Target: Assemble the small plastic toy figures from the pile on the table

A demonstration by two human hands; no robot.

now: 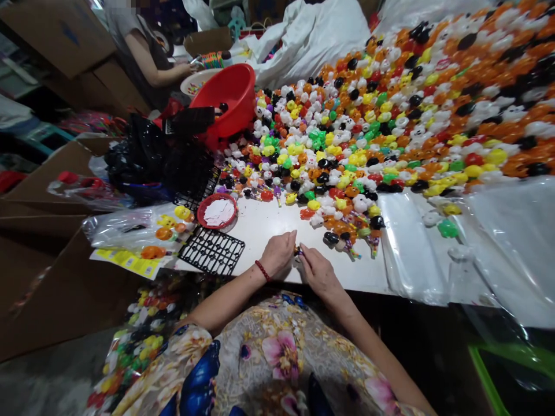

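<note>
The left hand [277, 254] and right hand [318, 270] meet at the white table [269, 222] edge, fingers pinched together on a small dark piece [298, 251], possibly a toy part, beside the heap of colourful toys [347, 144].

small item [298, 251] mostly hidden btwn hands, toy pile [433, 104] cut off at right edge

A red basin [232, 95] sits beside crumpled black bags [147, 153] (a co-worker [150, 49] behind them).

glossy plastic toys [347, 144], smooth white table [269, 225], glossy red basin [232, 98]
</note>
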